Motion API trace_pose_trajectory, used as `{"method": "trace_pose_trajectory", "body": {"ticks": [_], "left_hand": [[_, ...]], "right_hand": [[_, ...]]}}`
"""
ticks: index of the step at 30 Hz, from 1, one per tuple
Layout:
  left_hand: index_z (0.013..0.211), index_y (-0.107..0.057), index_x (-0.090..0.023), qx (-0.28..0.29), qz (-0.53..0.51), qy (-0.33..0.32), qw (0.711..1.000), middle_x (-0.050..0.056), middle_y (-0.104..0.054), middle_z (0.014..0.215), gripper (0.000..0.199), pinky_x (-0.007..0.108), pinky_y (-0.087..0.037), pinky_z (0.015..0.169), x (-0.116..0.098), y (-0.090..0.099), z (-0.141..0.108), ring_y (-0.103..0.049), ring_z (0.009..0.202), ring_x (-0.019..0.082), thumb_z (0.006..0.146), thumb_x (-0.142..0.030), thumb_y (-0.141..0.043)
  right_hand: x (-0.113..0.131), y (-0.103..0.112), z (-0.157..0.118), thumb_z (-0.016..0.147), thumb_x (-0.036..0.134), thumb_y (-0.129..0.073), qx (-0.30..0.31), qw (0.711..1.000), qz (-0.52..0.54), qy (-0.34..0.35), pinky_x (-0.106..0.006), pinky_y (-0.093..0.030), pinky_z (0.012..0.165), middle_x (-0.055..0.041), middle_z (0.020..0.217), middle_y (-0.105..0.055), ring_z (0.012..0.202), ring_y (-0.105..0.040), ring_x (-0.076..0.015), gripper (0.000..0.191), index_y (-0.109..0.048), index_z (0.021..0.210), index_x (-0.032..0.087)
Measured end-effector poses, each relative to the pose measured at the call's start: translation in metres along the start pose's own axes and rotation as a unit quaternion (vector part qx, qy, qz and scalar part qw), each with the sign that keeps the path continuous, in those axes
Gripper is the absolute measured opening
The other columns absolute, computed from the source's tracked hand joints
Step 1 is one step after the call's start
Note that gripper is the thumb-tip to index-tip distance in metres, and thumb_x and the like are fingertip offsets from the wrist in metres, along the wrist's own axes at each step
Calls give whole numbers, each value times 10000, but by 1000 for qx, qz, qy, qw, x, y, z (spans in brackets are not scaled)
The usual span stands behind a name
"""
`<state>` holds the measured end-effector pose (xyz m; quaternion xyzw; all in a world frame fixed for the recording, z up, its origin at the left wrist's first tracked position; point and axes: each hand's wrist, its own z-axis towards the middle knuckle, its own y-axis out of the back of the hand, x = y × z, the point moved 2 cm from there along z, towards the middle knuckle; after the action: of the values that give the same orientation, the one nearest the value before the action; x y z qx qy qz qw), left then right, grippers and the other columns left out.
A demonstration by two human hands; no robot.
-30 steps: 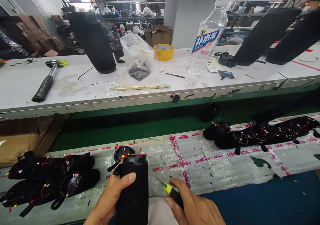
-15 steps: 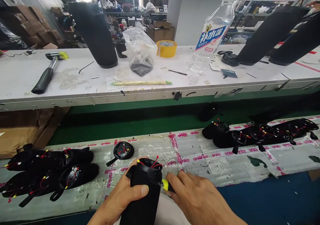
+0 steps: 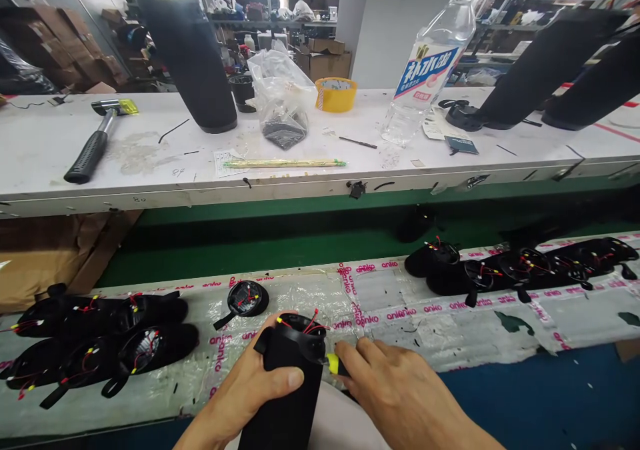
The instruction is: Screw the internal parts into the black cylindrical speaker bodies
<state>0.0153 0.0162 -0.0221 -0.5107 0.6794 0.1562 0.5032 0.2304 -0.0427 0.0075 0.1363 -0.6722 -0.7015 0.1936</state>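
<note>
My left hand (image 3: 265,383) is closed around a black cloth-covered tube (image 3: 287,397), its thumb lying along the front. The tube stands upright, tilted a little, with red wires and small yellow and red connectors in its open top. A black strap or collar runs round the upper edge. In my right hand (image 3: 395,387) is a tool with a yellow and black handle (image 3: 333,363). Its yellow end points at the right side of the tube, just below the rim. The tool's tip is too small to make out, and my fingers hide most of the handle.
Black tubes with wires (image 3: 145,353) lie on the taped low bench at left, more tubes (image 3: 530,267) at right. One tube (image 3: 247,298) stands just beyond my left hand. A white table behind holds a hammer (image 3: 95,143), yellow tape roll (image 3: 336,97) and plastic bottle (image 3: 430,70).
Both hands stay on the tube and the tool, with only a very slight shift to the right. The view has tilted slightly, and the rest of the scene is unchanged.
</note>
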Motion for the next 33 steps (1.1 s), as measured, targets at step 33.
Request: {"method": "trace_pose_trajectory", "body": {"ticks": [33], "left_hand": [[1323, -587, -226, -30, 0, 7, 1000, 72, -746, 1155, 728, 403, -510, 927, 17, 2, 1, -666, 1082, 333, 690, -479, -844]], "right_hand": [[6, -28, 7, 1021, 415, -639, -29, 998, 55, -25, -345, -316, 477, 26, 745, -648, 580, -657, -207, 228, -506, 985, 232]]}}
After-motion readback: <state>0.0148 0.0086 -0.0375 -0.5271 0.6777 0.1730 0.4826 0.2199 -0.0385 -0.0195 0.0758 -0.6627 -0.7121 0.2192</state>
